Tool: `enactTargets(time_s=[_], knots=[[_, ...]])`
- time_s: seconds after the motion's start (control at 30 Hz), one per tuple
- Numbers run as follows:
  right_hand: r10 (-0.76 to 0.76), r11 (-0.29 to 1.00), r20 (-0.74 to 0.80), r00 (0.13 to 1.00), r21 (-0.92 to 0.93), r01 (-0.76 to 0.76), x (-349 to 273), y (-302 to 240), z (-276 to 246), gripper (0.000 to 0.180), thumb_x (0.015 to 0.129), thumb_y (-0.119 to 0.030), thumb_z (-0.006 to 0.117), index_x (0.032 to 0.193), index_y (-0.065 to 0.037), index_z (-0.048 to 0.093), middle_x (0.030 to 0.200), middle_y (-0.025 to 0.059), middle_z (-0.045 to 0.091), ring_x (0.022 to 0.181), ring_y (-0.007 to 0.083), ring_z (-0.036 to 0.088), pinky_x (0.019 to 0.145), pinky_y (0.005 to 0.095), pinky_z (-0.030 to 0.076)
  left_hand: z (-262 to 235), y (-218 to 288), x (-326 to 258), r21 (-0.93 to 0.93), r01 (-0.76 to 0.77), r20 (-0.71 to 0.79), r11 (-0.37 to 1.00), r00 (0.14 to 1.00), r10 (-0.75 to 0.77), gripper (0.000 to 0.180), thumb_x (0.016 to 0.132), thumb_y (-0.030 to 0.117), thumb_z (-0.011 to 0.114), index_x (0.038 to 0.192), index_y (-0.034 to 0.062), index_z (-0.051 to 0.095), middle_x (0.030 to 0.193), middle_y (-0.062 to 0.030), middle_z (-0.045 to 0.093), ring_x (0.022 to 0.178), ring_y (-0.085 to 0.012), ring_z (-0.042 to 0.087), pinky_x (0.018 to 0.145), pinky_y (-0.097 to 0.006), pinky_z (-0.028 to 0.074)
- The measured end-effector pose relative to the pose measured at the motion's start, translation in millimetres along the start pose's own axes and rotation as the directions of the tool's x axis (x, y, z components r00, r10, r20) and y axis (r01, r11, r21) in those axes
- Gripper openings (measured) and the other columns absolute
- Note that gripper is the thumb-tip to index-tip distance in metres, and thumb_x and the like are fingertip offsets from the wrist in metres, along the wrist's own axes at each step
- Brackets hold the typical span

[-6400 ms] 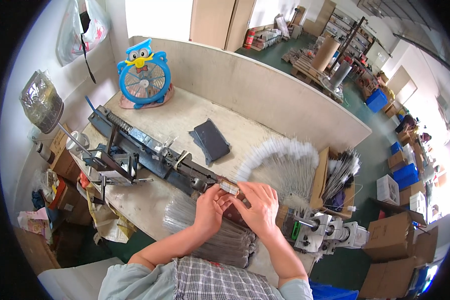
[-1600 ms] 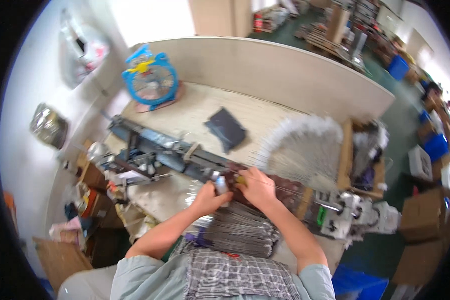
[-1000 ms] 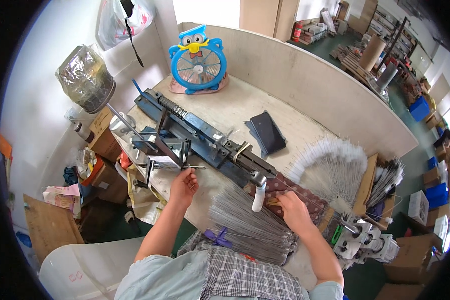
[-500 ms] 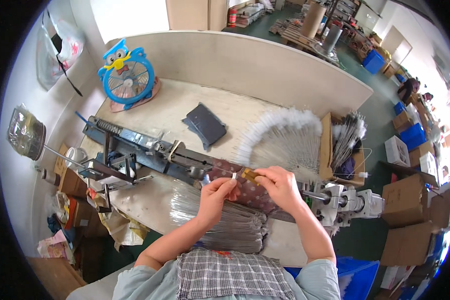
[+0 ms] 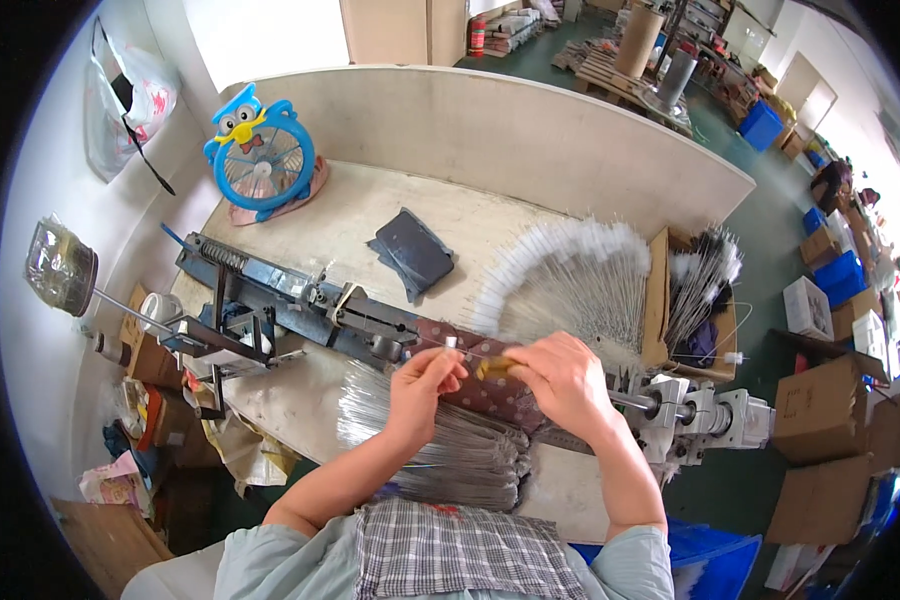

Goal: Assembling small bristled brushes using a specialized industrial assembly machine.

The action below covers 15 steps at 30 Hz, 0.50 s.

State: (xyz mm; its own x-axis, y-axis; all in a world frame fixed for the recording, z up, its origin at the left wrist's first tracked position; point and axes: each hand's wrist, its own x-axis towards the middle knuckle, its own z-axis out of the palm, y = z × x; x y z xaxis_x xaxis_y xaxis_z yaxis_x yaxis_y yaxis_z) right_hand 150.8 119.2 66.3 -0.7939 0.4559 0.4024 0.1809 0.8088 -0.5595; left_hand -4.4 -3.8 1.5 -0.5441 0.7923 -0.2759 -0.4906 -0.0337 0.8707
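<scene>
My left hand (image 5: 422, 388) is closed in a pinch on a small white piece (image 5: 451, 343), which stands up past the fingertips. A thin wire seems to run from it toward my right hand (image 5: 562, 378). That hand is wrapped round a small yellow-brown block (image 5: 494, 368), slightly blurred, so its kind is unclear. Both hands are above a dotted maroon cloth (image 5: 480, 395) that covers part of a long metal bench machine (image 5: 315, 302). Under my left forearm lies a thick bundle of thin metal wires (image 5: 470, 455).
White-tipped wires (image 5: 580, 285) fan out beyond my right hand, beside a cardboard box (image 5: 658, 300) of more wires. A dark flat pad (image 5: 413, 255) and a blue fan (image 5: 263, 165) stand farther back. The machine's clamp end (image 5: 695, 408) sits at the right.
My left hand has moved a little left with the white piece, widening the gap between the hands. The yellow-brown block has tilted in my right hand. The whole view has shifted slightly.
</scene>
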Motion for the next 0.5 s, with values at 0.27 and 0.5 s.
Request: enactTargets(time_s=[0.27,0.5], knots=[[0.079,0.989,-0.003,0.997,-0.129,-0.079,38.6,-5.9,57.9,0.014,0.080,-0.020,0.062,0.085,-0.007,0.067,0.078,0.0082,0.063,0.080,0.0277,0.058,0.073,0.0378,0.048,0.3,10.9,1.0,-0.193,0.149,0.029,0.970,0.989,-0.146,0.015,0.091,0.019,0.059,0.094,0.0041,0.061,0.076,-0.0029,0.062,0.066,-0.0093,0.056,0.065,-0.022,0.044],[0.344,0.907,0.229,0.911,0.170,-0.385,41.3,-10.3,43.2,0.019,0.082,-0.023,0.060,0.089,-0.007,0.069,0.080,0.0090,0.065,0.083,0.0286,0.059,0.072,0.0384,0.047,-7.2,11.9,0.0,-0.161,0.116,0.097,0.980,0.990,-0.101,0.019,0.093,0.022,0.056,0.088,0.0046,0.060,0.076,-0.0035,0.062,0.067,-0.0095,0.058,0.065,-0.021,0.045]])
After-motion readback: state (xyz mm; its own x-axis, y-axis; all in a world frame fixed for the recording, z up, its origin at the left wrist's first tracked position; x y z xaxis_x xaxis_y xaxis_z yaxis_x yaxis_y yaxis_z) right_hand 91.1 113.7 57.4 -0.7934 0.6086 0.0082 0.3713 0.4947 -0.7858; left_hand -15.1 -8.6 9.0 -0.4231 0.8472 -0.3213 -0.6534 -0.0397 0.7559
